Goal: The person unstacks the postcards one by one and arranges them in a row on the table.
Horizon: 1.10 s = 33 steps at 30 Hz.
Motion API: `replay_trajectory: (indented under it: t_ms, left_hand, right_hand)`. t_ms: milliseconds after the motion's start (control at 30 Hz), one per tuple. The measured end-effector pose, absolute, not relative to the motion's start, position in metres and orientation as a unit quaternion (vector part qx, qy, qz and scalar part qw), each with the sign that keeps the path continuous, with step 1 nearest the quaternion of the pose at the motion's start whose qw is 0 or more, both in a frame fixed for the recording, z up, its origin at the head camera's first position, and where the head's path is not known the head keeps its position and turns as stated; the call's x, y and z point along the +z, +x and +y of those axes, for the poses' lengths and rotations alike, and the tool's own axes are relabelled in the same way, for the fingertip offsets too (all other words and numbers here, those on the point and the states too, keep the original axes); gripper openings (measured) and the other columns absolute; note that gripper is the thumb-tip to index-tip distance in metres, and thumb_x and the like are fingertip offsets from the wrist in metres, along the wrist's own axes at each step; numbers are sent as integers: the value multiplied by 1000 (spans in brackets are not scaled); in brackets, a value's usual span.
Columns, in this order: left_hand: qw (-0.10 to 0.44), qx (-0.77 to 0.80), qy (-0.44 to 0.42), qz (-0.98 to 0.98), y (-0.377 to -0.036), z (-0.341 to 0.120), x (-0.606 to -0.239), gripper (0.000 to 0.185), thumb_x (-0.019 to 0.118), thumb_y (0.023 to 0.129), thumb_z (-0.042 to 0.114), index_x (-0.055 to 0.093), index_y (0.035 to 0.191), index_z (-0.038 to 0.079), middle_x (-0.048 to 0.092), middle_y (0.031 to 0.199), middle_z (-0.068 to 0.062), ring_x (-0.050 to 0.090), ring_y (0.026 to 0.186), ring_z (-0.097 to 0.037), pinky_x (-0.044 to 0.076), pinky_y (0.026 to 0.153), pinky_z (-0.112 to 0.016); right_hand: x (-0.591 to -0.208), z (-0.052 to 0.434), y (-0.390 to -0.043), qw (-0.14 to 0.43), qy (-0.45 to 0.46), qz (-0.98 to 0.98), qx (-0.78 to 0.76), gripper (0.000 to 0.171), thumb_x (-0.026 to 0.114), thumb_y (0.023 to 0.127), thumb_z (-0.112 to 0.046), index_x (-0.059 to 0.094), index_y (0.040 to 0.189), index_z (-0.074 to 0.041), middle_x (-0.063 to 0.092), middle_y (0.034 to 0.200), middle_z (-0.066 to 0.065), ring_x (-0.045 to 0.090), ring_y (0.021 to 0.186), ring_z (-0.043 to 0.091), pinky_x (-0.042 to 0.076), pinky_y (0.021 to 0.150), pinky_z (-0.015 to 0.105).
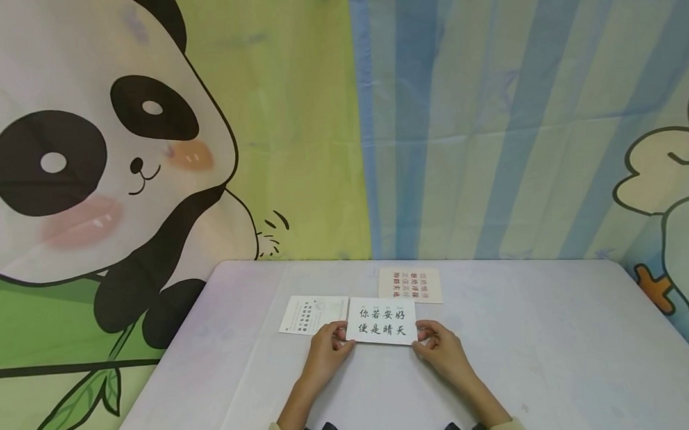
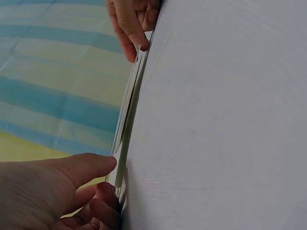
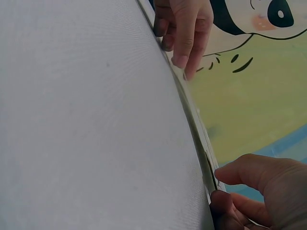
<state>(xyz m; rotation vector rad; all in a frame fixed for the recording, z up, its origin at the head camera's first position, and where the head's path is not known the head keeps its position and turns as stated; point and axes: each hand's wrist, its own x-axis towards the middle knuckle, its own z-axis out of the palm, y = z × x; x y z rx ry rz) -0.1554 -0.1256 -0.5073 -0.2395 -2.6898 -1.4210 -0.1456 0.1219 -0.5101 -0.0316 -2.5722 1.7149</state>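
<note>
Near the middle of the pale grey table (image 1: pixel 559 359), you are holding a white card (image 1: pixel 382 321) by its two short ends. Your left hand (image 1: pixel 326 354) is pinching the card's left edge, thumb on top and fingers curled beneath; your right hand (image 1: pixel 441 347) is pinching the right edge the same way. From the wrist views the card's long edge is showing as a thin pale line lying close against the tabletop, with the left thumb (image 2: pixel 86 168) and the right thumb (image 3: pixel 249 171) resting over it.

Wide bare tabletop is stretching to your right and on the near side of the card, and a narrower strip is running along the table's left edge. Just left of the card, a second white card (image 1: pixel 311 314) with small print is lying flat, its right end tucked beside your left fingers. Just beyond, a cream card (image 1: pixel 410 284) with red and brown characters is lying near the far edge.

The held card is showing two rows of four dark brush-style characters on a plain white face.
</note>
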Motion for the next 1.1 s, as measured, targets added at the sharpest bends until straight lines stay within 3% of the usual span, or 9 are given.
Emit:
replay_trajectory:
  t_ms: [1100]
  left_hand:
    - [43, -459, -74, -884, -158, -128, -511, 37, 73, 83, 2, 61, 116, -7, 53, 80, -2, 46, 66, -6, 42, 58, -16]
  right_hand:
    - [-505, 119, -146, 27, 6, -860, 510, 37, 71, 76, 6, 63, 113, 8, 54, 76, 3, 45, 62, 10, 38, 54, 19]
